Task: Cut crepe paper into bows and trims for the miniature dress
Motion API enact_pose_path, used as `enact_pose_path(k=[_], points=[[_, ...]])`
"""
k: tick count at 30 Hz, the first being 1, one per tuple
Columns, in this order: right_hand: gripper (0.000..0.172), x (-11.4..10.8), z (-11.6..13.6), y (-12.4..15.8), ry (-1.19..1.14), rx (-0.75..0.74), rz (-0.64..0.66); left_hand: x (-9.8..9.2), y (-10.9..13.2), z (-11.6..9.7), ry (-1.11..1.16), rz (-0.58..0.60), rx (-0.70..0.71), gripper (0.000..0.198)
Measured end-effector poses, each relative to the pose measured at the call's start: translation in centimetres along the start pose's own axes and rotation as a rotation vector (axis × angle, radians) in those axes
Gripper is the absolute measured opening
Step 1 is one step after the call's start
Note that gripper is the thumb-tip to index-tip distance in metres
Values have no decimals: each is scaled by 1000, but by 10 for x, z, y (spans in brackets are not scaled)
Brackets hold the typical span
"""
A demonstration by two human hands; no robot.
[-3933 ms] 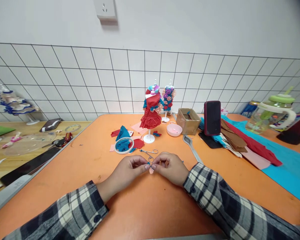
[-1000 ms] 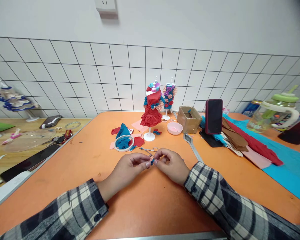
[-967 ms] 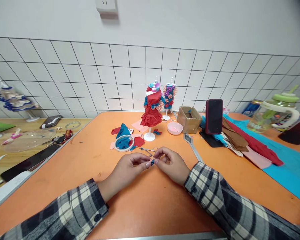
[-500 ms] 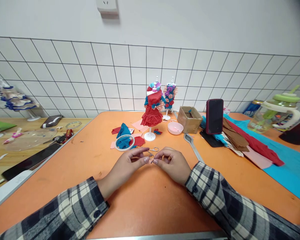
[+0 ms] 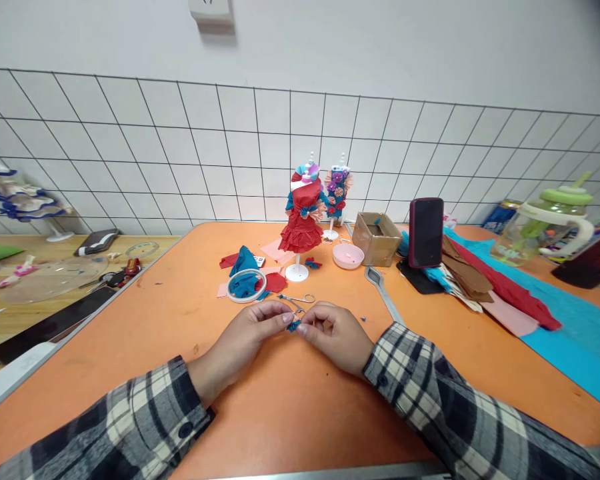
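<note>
Item: small blue-and-pink piece (image 5: 293, 326), material not discernible, held just above the orange worktop (image 5: 290, 413), between the two hands. Left hand (image 5: 243, 340): thumb and fingertips pinching the piece from its left side. Right hand (image 5: 343, 339): thumb and fingertips pinching its right edge, remaining fingers curled. Scissors (image 5: 309, 299), one pair, lying just beyond the fingertips, partly hidden. White ring (image 5: 247, 301), lying left of the scissors, around crumpled blue material (image 5: 246, 257). Red ruffled dress (image 5: 303, 223), on a white stand, upright behind the scissors. Pink bowl (image 5: 349, 262), right of the stand, beside a cardboard box (image 5: 375, 247).
</note>
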State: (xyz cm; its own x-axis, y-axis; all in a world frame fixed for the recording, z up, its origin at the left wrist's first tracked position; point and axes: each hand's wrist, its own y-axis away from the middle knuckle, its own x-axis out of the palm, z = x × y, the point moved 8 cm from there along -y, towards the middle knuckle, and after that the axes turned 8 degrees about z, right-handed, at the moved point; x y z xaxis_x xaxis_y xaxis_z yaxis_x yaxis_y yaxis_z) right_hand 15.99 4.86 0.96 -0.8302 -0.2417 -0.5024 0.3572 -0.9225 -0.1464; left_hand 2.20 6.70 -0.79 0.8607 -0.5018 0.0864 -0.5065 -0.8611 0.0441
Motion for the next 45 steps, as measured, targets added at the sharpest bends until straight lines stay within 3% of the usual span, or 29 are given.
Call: enact_pose_path(k=[20,24,31,39,42,45], points=[[9,-2,-3,-1,-68,-14,-63,6,-1,-3,-118,49,-19,18],[10,2,-9,-2,-103,34,-11,5,-1,-2,-80,34,-14,19],[19,0,-19,-4,-179,53,-20,8,0,1,25,61,-54,47],[19,-9,-12,-1,-143,87,-56,5,0,3,-1,43,-84,50],[24,-2,-11,-2,-207,104,31,5,-1,5,57,57,-80,51],[18,5,-15,-3,-206,115,87,4,-1,6,66,68,-72,51]])
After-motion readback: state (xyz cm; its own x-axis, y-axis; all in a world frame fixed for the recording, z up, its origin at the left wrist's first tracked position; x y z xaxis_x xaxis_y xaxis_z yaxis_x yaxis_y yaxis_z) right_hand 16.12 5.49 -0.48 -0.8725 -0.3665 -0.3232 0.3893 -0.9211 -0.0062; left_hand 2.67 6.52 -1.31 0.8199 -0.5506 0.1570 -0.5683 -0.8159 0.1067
